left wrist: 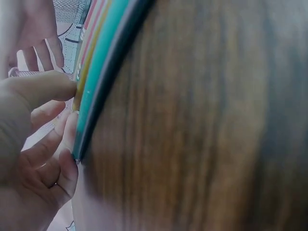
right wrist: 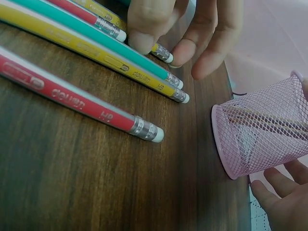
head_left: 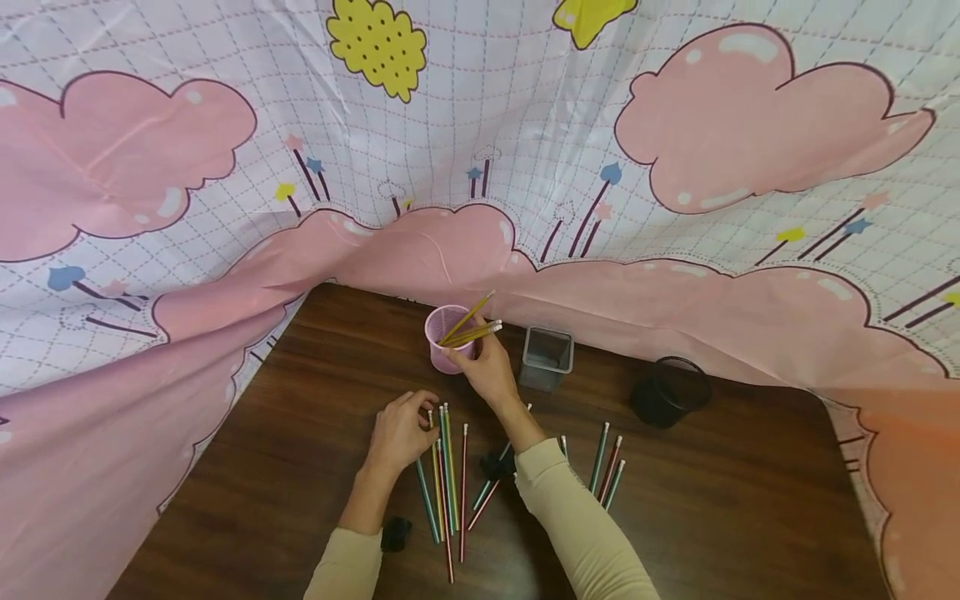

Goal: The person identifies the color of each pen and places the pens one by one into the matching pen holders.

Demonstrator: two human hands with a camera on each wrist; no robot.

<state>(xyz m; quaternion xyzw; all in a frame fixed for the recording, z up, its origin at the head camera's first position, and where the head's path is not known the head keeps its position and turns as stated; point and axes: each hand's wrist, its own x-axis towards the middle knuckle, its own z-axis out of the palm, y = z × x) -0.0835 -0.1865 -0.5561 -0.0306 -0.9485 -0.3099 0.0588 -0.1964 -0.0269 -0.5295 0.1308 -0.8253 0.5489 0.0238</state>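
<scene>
My left hand (head_left: 403,429) is at the eraser ends of a group of pencils (head_left: 448,483) lying on the table. In the left wrist view its thumb and fingertips pinch a yellow pencil (left wrist: 82,86), with a green pencil (left wrist: 98,62) right beside it. My right hand (head_left: 491,371) grips a pink mesh pencil cup (head_left: 447,364) from its right side, thumb across the front. Several yellow pencils (head_left: 468,335) lean to the right out of the cup, eraser ends up. The right wrist view shows the cup's mesh wall (right wrist: 264,139) with pencils inside.
A grey square container (head_left: 545,367) stands right of the pink cup, and a black round mesh cup (head_left: 667,396) farther right. More pencils (head_left: 606,467) lie right of the right forearm, partly hidden by it. A patterned cloth (head_left: 450,242) hangs behind the table.
</scene>
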